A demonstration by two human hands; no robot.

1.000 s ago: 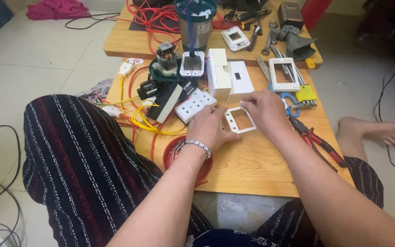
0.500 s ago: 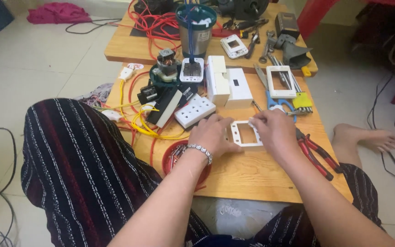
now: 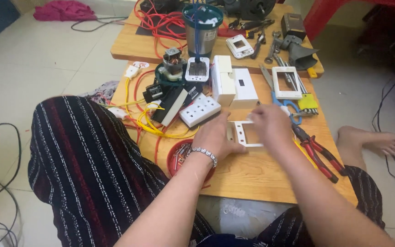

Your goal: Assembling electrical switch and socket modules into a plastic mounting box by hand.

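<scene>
Two hands work a white plastic frame [image 3: 247, 134] lying flat on the table [image 3: 252, 176], just right of the white socket strip [image 3: 200, 110]. Left hand [image 3: 218, 137] presses its left edge with fingers spread flat; right hand [image 3: 270, 123] is blurred, so I cannot tell its grip. Below the strip, the red bowl of screws [image 3: 179, 158] touches the left wrist and could tip. That frame is thin, rectangular, open-centred, and could snap if forced.
</scene>
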